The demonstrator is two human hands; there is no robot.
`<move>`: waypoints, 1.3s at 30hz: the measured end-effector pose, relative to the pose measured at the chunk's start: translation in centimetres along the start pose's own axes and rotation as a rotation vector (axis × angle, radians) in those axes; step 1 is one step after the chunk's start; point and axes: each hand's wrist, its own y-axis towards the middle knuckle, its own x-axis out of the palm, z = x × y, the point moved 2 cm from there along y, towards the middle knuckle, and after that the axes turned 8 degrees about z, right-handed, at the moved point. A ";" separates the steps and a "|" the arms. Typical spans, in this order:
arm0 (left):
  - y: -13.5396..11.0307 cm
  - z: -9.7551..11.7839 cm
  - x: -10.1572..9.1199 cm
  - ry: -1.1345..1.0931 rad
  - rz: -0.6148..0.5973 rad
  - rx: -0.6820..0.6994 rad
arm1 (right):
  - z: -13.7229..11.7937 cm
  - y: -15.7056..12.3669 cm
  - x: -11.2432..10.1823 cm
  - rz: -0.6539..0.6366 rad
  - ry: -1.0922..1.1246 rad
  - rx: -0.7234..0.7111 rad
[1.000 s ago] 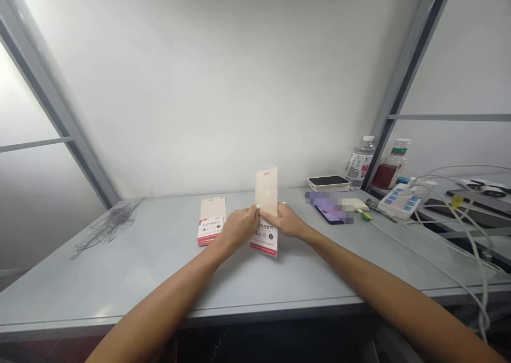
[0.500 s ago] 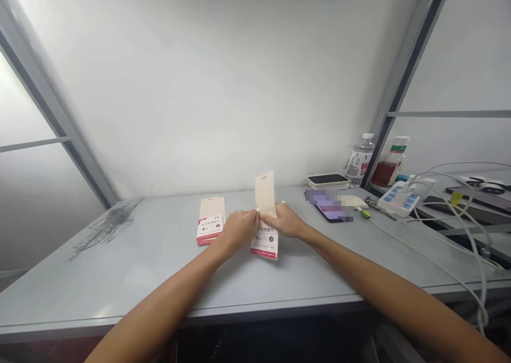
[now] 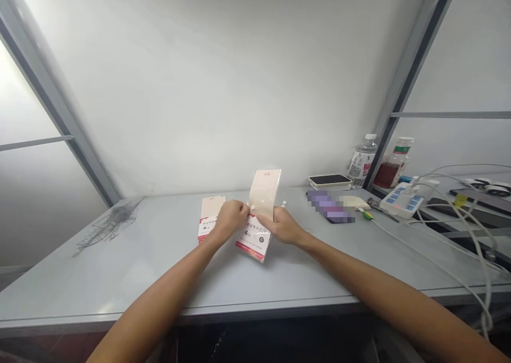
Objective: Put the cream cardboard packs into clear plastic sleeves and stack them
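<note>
Both hands hold one flat packet [image 3: 261, 208] above the grey table [image 3: 159, 278]. The packet has a beige upper half and a white and red printed lower part. My left hand [image 3: 228, 220] pinches its left edge with fingers closed. My right hand [image 3: 281, 225] grips its right edge, fingers curled round it. The packet leans to the right at the top. A small stack of the same packets [image 3: 209, 219] lies flat on the table just left of my left hand.
A heap of clear plastic sleeves [image 3: 107, 225] lies at the far left. To the right are a dark tray [image 3: 329, 181], two bottles [image 3: 361, 163], a blurred phone [image 3: 331, 208], a power strip [image 3: 401, 200] and white cables [image 3: 447, 246].
The packet has shifted a little left and tilted, its top now leaning right. Both hands moved left with it and kept their grip.
</note>
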 end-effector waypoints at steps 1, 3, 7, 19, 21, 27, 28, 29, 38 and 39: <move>0.2 -0.2 -0.2 -0.046 0.011 0.007 | -0.2 0.0 0.0 0.008 0.032 0.005; 0.3 -0.3 -0.7 -0.162 0.062 0.038 | -0.6 0.1 -0.2 0.020 0.119 0.022; 0.0 0.1 -1.2 -0.432 0.113 0.050 | -0.5 0.8 -1.4 0.027 0.263 0.051; 0.7 -0.3 -0.7 -0.797 -0.259 -0.079 | 1.6 1.9 -2.7 0.038 0.195 0.168; 0.9 -0.5 -0.7 -0.814 -0.244 -0.046 | 1.9 2.0 -2.7 0.043 0.161 0.179; 2.5 -2.3 -3.0 -0.837 -0.012 -0.033 | 2.7 2.8 -4.1 0.192 0.115 0.246; 2.7 -2.7 -3.3 -0.815 -0.004 -0.034 | 2.7 2.9 -4.5 0.220 0.125 0.246; 2.8 -3.0 -3.5 -0.800 -0.007 -0.040 | 2.6 2.9 -4.8 0.238 0.135 0.237; 1.9 -2.0 -1.3 -0.816 -0.182 -0.020 | 1.8 2.5 -3.5 0.117 0.074 0.130; 1.8 -1.8 -1.3 -0.809 -0.186 -0.008 | 1.8 2.5 -3.4 0.116 0.077 0.111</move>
